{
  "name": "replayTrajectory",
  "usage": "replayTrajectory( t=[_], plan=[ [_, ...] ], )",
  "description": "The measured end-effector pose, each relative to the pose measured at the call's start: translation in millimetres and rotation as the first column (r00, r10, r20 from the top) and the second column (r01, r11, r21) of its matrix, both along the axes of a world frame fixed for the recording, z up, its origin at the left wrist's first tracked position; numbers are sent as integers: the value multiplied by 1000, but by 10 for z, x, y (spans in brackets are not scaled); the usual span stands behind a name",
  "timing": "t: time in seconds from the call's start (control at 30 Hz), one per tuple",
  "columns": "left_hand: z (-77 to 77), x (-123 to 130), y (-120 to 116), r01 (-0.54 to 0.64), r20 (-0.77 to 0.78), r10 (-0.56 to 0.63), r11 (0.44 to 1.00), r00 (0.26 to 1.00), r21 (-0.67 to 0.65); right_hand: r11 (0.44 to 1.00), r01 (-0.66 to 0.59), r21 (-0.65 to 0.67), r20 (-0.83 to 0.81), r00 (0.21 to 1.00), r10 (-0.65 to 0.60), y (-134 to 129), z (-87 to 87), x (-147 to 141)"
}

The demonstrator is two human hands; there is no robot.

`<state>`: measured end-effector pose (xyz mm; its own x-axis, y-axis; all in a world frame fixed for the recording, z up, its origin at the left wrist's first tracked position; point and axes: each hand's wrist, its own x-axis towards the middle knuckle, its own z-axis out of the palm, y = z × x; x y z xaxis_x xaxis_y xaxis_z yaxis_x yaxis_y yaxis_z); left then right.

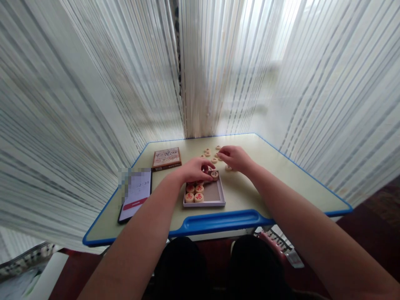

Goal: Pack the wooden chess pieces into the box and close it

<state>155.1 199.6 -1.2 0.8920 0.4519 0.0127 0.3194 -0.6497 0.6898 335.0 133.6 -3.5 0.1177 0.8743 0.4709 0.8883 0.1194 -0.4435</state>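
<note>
An open box tray [220, 193] stands near the table's front, with round xiangqi pieces in its left part. A red-marked piece [199, 197] lies face up in the front row. My left hand [196, 170] reaches over the tray's back, thumb and fingers closed around a dark-marked xiangqi piece [214, 175] at the back right corner. Behind and to the right, my right hand [234, 157] has its fingertips pinched on another xiangqi piece, mostly hidden by the fingers. Several loose pieces, among them one xiangqi piece [208, 153], lie beyond my hands.
A printed box lid [167, 158] lies at the back left. In front of it rests a phone [137, 196] with a lit screen. The table [293, 187] has a blue rim and a blue front trough [221, 221]. Striped string curtains [212, 75] hang behind and on both sides.
</note>
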Motion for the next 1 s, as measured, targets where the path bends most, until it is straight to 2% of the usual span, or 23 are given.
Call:
replayTrajectory(
  t=[0.2,0.63,1.0],
  plan=[
    [-15,10,6,-1,3,1,998,1000,60,1000,0,-12,21,1000,0,6,-5,-3],
    [-41,25,24,9,11,-10,995,1000,98,999,23,-44,35,999,-21,1,-15,-3],
    [-35,24,26,20,-10,-20,997,1000,75,997,40,-68,65,997,-35,-3,-8,-1]
  ],
)
